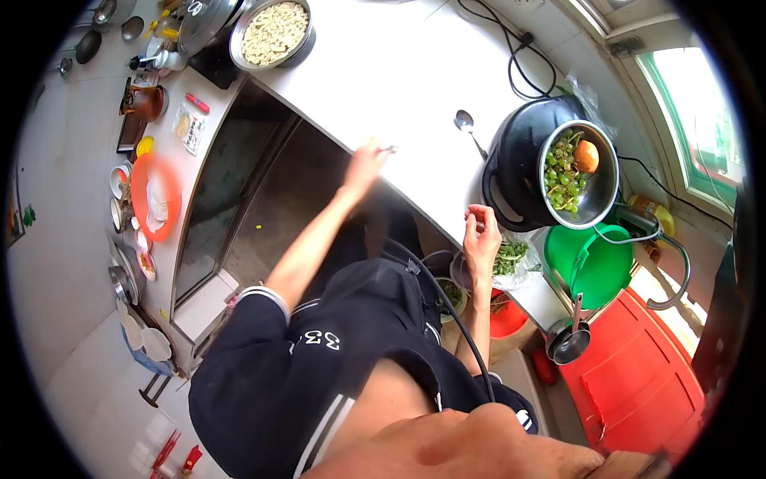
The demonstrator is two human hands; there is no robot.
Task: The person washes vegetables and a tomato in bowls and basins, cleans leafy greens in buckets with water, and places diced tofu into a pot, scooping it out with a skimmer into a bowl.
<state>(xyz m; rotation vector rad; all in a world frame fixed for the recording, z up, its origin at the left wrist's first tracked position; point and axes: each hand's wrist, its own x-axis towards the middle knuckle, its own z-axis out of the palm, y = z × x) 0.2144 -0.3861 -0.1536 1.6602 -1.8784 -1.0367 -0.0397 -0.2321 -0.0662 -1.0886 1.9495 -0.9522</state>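
Observation:
My left hand (365, 169) is over the near edge of the white counter (399, 96), slightly blurred. Its fingers are closed on a small shiny metal piece (389, 148), too small to name. My right hand (482, 235) is at the counter's edge beside the black pot (511, 160); its fingers are loosely bent, a little apart, and no object shows in them. On the pot sits a metal bowl (594, 195) of green grapes (565, 180) with a round orange-brown item (586, 156). A spoon (469, 132) lies by the pot.
A metal bowl of pale pieces (274, 36) stands at the counter's far left. Green leaves in plastic (508, 259), a green basin (590, 259) and small pans (570, 345) are on the right. A black cord (511, 60) lies at the back. An orange tray (142, 191) is at left.

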